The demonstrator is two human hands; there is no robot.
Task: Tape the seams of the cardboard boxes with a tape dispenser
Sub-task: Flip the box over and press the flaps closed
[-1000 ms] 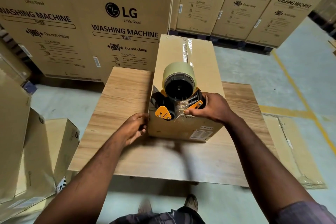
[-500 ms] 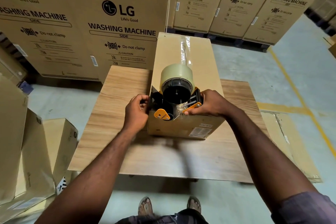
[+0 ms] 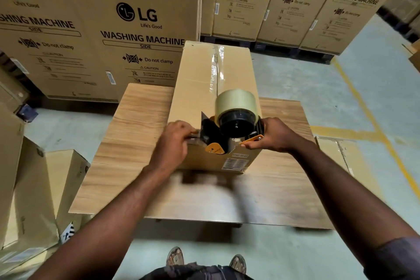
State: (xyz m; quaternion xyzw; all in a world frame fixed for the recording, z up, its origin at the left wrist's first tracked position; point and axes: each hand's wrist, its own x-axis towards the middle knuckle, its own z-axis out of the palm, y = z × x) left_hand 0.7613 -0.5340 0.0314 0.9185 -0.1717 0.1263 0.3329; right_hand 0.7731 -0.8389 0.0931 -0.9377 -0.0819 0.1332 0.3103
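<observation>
A long brown cardboard box lies on a wooden table, with a strip of clear tape along its top seam. The black and orange tape dispenser, carrying a roll of pale tape, sits at the near end of the box top. My right hand grips the dispenser's handle from the right. At the dispenser's left front end, my left hand pinches the tape; its fingertips are blurred.
Large washing machine cartons stand close behind the table, with more stacked at the back right. Smaller boxes sit on the floor at left, flattened cardboard at right. Yellow floor lines run on the right.
My left hand has risen from the box's near left side to the dispenser's left front end. The dispenser and my right hand have stayed at the near end of the box.
</observation>
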